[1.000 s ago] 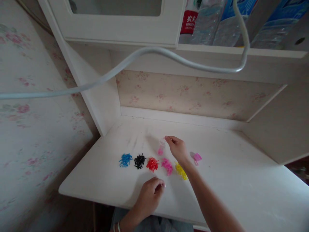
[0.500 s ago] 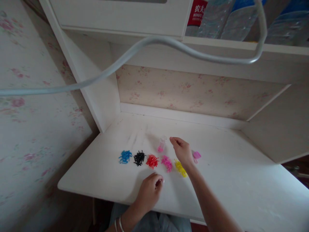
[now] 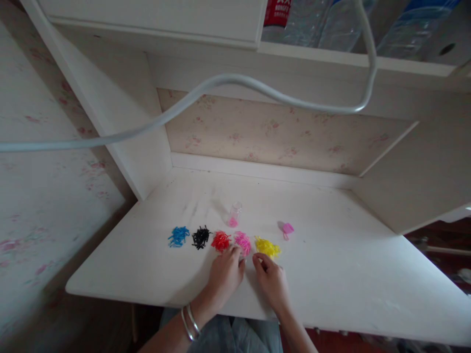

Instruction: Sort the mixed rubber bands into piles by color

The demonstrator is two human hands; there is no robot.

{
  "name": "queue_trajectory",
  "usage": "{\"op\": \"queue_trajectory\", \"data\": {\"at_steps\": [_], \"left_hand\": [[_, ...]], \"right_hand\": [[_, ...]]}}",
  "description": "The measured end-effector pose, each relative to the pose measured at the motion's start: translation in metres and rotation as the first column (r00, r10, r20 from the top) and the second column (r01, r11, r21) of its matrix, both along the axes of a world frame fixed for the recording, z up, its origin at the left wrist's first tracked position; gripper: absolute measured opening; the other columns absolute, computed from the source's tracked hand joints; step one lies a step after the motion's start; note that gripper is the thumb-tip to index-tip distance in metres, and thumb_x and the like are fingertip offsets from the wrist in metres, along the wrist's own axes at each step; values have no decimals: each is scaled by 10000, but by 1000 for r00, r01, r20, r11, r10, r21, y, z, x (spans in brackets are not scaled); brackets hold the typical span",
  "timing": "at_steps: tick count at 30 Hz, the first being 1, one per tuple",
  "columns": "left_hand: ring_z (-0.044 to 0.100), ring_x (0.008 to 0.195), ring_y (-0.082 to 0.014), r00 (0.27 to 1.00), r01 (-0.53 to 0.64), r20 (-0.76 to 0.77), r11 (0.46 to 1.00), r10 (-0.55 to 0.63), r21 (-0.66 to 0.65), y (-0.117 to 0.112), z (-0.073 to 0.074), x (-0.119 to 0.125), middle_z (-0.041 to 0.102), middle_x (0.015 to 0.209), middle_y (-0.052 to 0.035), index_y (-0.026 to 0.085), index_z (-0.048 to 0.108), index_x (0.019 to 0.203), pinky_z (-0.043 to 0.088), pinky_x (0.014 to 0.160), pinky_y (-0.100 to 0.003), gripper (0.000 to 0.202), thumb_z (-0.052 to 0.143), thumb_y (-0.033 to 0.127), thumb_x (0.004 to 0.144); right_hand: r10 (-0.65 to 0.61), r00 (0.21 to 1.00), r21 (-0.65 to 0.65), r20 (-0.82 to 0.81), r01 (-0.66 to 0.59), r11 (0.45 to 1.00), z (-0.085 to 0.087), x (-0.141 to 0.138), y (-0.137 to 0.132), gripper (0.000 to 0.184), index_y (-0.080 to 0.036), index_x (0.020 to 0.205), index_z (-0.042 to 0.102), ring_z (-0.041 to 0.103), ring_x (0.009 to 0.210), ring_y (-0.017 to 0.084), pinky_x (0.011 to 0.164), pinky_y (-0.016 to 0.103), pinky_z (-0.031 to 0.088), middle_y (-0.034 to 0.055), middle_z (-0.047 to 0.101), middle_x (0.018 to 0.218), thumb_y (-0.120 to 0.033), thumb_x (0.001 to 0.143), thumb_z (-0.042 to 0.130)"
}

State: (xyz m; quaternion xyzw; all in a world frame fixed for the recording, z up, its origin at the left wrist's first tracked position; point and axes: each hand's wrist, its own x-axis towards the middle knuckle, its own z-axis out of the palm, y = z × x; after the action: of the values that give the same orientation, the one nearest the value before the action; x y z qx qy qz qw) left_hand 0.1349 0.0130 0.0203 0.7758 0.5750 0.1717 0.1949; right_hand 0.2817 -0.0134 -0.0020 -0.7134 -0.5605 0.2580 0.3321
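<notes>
Five small heaps of coloured bits lie in a row on the white desk (image 3: 331, 274): blue (image 3: 178, 236), black (image 3: 200, 237), red (image 3: 221, 240), pink (image 3: 243, 242) and yellow (image 3: 267, 246). My left hand (image 3: 225, 275), bangles at its wrist, rests on the desk with curled fingertips touching the near edge of the pink heap. My right hand (image 3: 271, 283) lies beside it, fingers bent, its tips just short of the yellow heap. A small clear vial (image 3: 234, 214) with pink bits inside stands behind the heaps. Its pink cap (image 3: 287, 229) lies to the right.
A grey cable (image 3: 228, 83) hangs across the view above the desk. White side panels (image 3: 121, 122) box in the desk on both sides, with flowered wallpaper at the back. Water bottles (image 3: 305, 19) stand on the shelf overhead.
My right hand has drawn back from beside the vial to the near side of the yellow heap. My left hand has moved forward to the pink heap. The view has tilted down slightly.
</notes>
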Motion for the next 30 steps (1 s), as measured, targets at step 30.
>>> {"op": "queue_trajectory", "data": {"at_steps": [30], "left_hand": [[606, 880, -132, 998, -56, 12, 912, 56, 406, 66, 83, -27, 589, 1004, -23, 222, 566, 990, 465, 733, -222, 224, 364, 312, 954]], "right_hand": [[86, 907, -73, 412, -61, 995, 9, -9, -4, 333, -318, 1027, 665, 670, 695, 165, 540, 221, 328, 9, 725, 846, -313, 923, 349]]}}
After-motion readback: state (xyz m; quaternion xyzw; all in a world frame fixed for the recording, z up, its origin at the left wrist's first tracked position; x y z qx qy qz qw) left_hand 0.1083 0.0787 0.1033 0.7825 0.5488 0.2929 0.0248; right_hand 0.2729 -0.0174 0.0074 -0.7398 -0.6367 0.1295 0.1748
